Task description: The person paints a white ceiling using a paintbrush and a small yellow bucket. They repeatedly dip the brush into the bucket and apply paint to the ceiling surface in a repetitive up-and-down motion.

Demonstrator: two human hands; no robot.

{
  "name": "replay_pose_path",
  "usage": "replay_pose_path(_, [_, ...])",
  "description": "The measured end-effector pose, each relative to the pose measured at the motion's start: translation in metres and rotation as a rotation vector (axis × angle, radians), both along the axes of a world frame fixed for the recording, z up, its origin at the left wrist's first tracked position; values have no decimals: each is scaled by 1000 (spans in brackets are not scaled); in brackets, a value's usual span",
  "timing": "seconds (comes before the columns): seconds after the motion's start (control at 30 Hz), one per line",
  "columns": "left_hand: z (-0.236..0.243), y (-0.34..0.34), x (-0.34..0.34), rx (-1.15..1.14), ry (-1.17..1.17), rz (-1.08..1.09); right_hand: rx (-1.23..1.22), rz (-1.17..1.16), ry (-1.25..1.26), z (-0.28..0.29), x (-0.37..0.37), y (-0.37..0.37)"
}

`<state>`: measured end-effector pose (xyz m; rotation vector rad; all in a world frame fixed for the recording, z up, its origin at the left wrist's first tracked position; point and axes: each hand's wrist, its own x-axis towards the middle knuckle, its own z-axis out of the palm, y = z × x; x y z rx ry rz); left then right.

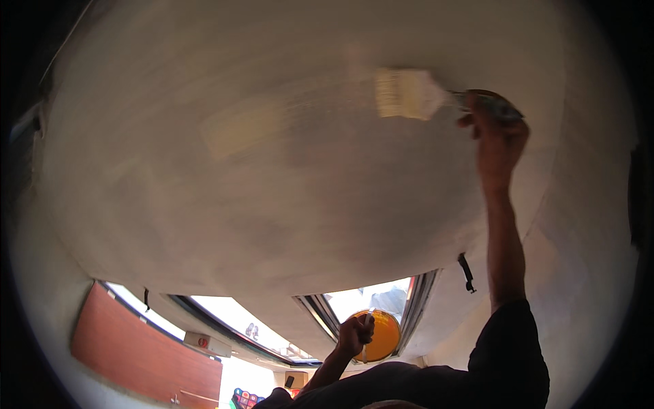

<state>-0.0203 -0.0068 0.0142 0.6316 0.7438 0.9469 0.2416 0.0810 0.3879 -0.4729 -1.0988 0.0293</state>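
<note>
My right hand (499, 140) is raised beside the ceiling (266, 184), closed on the dark handle of a wide paintbrush (409, 93) whose pale bristles lie against or very near the grey-beige surface. Low in the view, my left hand (355, 334) grips a pale strip or handle at a round orange-yellow container (387, 337); how the two join is unclear. Some paler patches show on the ceiling left of the brush.
Skylight openings with metal frames (426, 293) run below the ceiling. Short black hanging fittings (465, 271) sit beside them. A reddish-brown panel (116, 327), a small boxy fitting (206, 343) and colourful items (248, 399) show at lower left.
</note>
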Motion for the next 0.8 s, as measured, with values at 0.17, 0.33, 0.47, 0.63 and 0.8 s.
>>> replay_pose_path(0.17, [8, -1, 4, 83, 113, -18, -13, -354, 87, -21, 133, -34])
replay_pose_path(0.33, [-28, 6, -7, -50, -339, -145, 46, -286, 119, -19, 108, -63])
replay_pose_path(0.47, [-35, -1, 1, -60, -277, -107, 107, -72, -30, -10, 9, -45])
replay_pose_path(0.63, [-8, -15, 10, 51, 43, -7, -15, 391, -130, 3, -154, -15])
replay_pose_path(0.8, [7, -14, 7, 183, 382, -40, 287, 144, -201, 18, -230, 2])
